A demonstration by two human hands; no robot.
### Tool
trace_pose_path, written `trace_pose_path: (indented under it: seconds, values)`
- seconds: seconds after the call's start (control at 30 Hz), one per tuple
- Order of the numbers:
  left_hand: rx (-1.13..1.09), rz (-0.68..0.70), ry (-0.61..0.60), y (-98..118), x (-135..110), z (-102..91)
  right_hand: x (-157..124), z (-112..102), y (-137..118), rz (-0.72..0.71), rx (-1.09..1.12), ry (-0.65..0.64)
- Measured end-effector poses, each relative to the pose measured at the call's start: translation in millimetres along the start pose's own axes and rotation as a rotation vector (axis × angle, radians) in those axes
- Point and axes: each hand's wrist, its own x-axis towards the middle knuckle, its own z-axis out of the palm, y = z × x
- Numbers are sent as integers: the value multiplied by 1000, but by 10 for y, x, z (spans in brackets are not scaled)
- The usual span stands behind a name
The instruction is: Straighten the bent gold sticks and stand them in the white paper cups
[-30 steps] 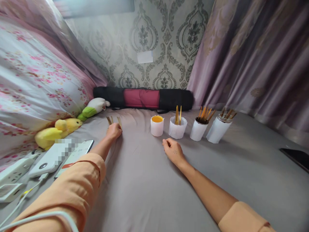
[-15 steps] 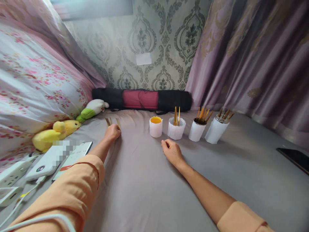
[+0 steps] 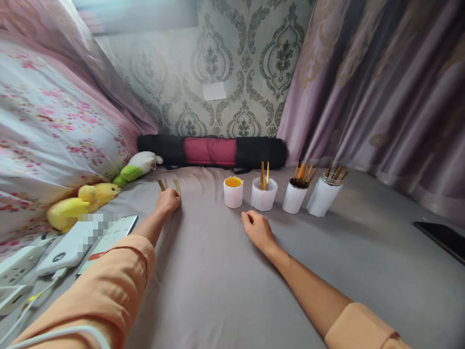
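My left hand (image 3: 169, 199) is closed at the left, low over the grey sheet. Thin brown chopsticks (image 3: 177, 186) stick out past its far side in two groups; the hand hides their other ends. My right hand (image 3: 257, 230) rests curled on the sheet, with nothing visible in it. Just beyond it stand a white-wrapped cup with a yellow inside (image 3: 233, 195) and a wider white cup (image 3: 264, 198) holding a few chopsticks. Further right are a white-wrapped can (image 3: 293, 199) and a tilted, white-wrapped jar (image 3: 322, 198), each with several chopsticks.
A black and red rolled bag (image 3: 210, 151) lies along the wall. On the left are plush toys (image 3: 69, 212), a phone (image 3: 112, 237), a white power bank (image 3: 69, 252) and a power strip (image 3: 16, 261) with cables. A dark phone (image 3: 441, 240) lies far right.
The view has shifted slightly, so everything sits a little lower and further left. Both hands keep nearly the same pose and place; no container has visibly moved.
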Motion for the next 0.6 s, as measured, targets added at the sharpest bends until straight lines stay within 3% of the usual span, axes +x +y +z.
trace_pose_path:
  seconds: [0.6]
  values:
    - [-167, -149, 13, -17, 55, -2, 19, 7, 10, -8, -6, 1]
